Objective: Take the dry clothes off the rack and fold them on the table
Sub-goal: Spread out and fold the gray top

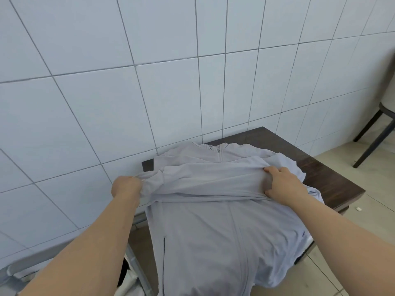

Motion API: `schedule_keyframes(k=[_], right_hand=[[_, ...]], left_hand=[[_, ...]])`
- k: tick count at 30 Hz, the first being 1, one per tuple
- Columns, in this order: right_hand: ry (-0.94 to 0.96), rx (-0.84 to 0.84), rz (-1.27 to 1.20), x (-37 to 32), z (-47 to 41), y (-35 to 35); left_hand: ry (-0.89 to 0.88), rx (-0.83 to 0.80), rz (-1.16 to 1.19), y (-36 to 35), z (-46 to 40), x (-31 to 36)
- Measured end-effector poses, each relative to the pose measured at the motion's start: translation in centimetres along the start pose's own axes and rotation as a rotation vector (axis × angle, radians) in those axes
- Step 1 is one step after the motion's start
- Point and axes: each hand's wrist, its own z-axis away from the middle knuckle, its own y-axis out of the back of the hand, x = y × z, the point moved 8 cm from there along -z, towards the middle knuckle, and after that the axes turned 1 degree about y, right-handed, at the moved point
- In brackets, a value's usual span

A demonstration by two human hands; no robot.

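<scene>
Lay flat on the tabletop (333,174), zip up: jacket (213,231), thin, soft and light (likely slippery). Gripped a sleeve (198,180) folded across the chest, left hand (126,186) bunching its cuff end, right hand (284,182) pinching the fold. Best held at cuff and shoulder. Stood right, clear: chair (378,133).

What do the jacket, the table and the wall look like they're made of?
Jacket: thin, matte, pale grey fabric, probably a light stretchy synthetic knit; it drapes softly and bunches where the hands grip the sleeve.
Table: dark brown wood or wood-look laminate, with faint grain and low sheen.
Wall: glossy white ceramic tiles with dark grout lines.
</scene>
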Motion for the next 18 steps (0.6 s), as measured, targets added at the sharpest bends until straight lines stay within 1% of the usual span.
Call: schedule_keyframes(k=[2,3,5,6,7,8,10,11,12,13,14,15,16,17,18], right_hand=[[-0.013,-0.013,0.025,0.1,-0.3,-0.1],[-0.017,-0.012,0.039,0.1,-0.4,-0.1],[-0.021,-0.020,0.067,-0.1,-0.6,-0.3],[-0.022,-0.031,0.082,-0.2,-0.5,-0.5],[-0.021,-0.043,0.099,-0.3,-0.5,-0.6],[-0.023,-0.057,0.113,-0.3,-0.5,-0.7],[-0.022,-0.076,0.130,-0.1,-0.6,-0.8],[-0.020,-0.085,0.141,-0.1,-0.7,-0.8],[-0.020,-0.097,0.150,-0.2,-0.8,-0.7],[-0.012,-0.109,0.145,-0.4,-0.9,-0.6],[-0.001,-0.121,0.131,-0.8,-1.0,-0.3],[0.010,-0.112,0.106,-1.1,-1.1,0.2],[0.003,-0.075,0.064,-1.2,-1.2,1.2],[-0.023,0.001,-0.007,-1.2,-1.5,2.7],[-0.088,0.091,-0.085,-0.3,-1.8,4.2]], left_hand=[[-0.026,-0.007,0.032,-0.3,0.1,1.2],[-0.088,-0.001,0.105,-0.4,0.1,2.5],[-0.209,0.076,0.132,0.6,0.5,4.8],[-0.218,0.106,0.111,1.0,0.0,5.2],[-0.202,0.136,0.093,1.5,-0.4,5.0],[-0.143,0.148,0.099,1.9,-1.5,4.2],[0.043,0.098,0.143,2.1,-3.0,2.0],[0.095,0.076,0.113,2.0,-2.9,1.2],[0.106,0.071,0.033,1.9,-2.6,0.9],[0.065,0.093,-0.109,1.7,-1.9,1.2],[-0.022,0.110,-0.235,1.1,-0.9,2.1],[-0.156,0.088,-0.326,-0.2,0.5,3.5],[-0.310,0.022,-0.385,-2.3,1.9,5.0],[-0.436,-0.063,-0.451,-4.3,3.5,6.4],[-0.547,-0.161,-0.516,-6.9,4.8,7.3]])
